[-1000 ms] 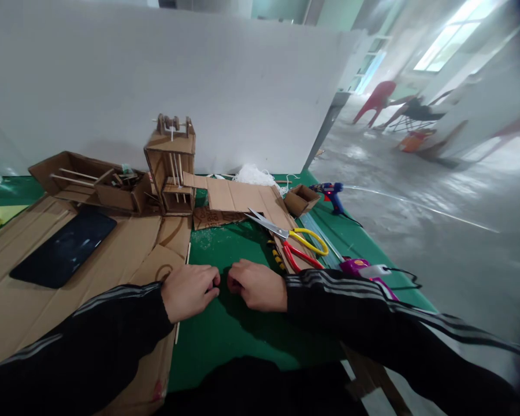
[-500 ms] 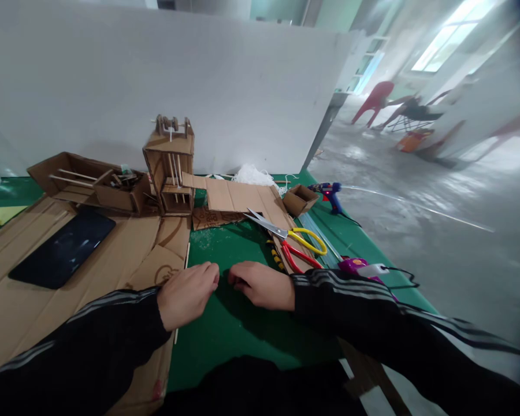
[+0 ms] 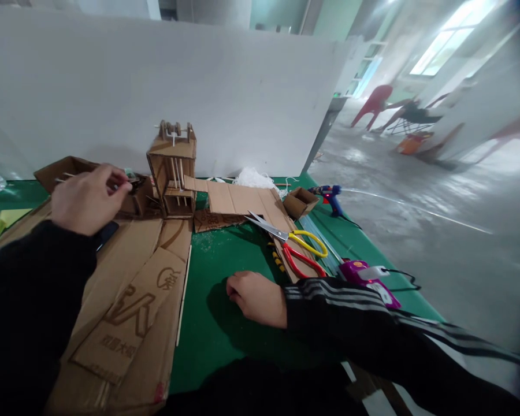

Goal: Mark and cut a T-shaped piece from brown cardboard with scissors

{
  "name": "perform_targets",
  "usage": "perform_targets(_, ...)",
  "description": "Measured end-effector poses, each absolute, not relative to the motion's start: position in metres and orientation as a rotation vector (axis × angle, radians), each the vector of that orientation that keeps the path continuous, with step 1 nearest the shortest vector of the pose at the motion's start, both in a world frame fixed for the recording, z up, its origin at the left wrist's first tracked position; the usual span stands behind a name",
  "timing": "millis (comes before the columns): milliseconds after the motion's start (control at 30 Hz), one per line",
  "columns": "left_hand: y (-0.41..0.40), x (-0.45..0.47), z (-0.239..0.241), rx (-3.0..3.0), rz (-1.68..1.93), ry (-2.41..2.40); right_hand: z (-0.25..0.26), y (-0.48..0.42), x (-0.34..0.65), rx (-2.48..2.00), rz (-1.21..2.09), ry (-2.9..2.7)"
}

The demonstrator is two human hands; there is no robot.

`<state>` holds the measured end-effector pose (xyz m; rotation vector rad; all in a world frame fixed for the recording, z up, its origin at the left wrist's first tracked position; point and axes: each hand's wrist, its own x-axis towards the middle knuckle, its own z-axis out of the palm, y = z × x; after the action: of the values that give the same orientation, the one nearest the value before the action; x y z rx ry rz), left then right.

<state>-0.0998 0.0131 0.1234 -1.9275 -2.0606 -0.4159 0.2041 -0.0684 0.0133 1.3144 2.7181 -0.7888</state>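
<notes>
Watching through the head view, I take the upright brown cardboard tower, pale sticks standing inside it, as landmark. Left hand is out to the tower's left, over the long open-topped brown cardboard box just beside it. Thumb and fingertips bend toward each other at the small dark scraps in the box's compartment nearest the tower; whether they meet on anything, I cannot tell. Palm faces down, probably so the fingertips can get past the low wall. Right hand is nearer me than the tower and right of it, fingers curled in above the green counter; the grip is hidden, so I cannot tell if it holds something. A broad brown cardboard sheet spreads leftward and toward me from the tower, perhaps serving as a mat; a thin pale stick lies along its right edge. Yellow-and-red-handled metal scissors lie right of the tower, blades pointing back toward it, handles toward the right sleeve, likely handy for picking up. The blue glue gun, red light showing, is well right of the tower; I judge that spot keeps its nozzle away from the hands.
</notes>
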Motion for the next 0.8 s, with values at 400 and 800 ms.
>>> perform_targets(400, 0.054, -0.119, 0.129, -1.914, -0.083, -2.198, 0.018, -0.055, 0.207, 1.302, -0.844, 2.731)
perform_targets(800, 0.046, -0.131, 0.126, -1.884, -0.182, -2.268, 0.121, 0.009, 0.116, 1.153, -0.573, 3.313)
